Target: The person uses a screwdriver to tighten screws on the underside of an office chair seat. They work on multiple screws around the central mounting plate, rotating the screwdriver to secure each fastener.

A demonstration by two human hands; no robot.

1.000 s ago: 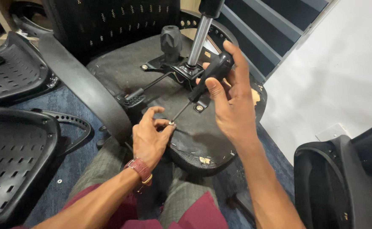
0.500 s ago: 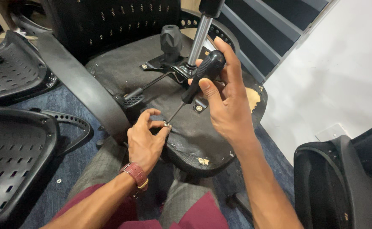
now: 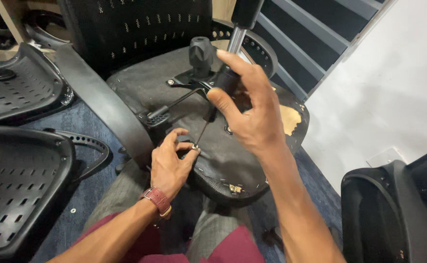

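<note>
My right fingers (image 3: pixel 233 104) have climbed the screwdriver (image 3: pixel 218 95), grasping its handle; left fingers (image 3: pixel 186 146) still pinch the tip at the seat (image 3: pixel 233 165).

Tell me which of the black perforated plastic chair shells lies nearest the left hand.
The large black perforated plastic chair shell at lower left, beside the left hand and its wrist. The other perforated shell lies farther back at upper left.

Evenly lit from above, rather bright at the white wall (image 3: pixel 398 92). Soft shadows only, no glare. Sharp centre, slight stretching near edges.
</note>
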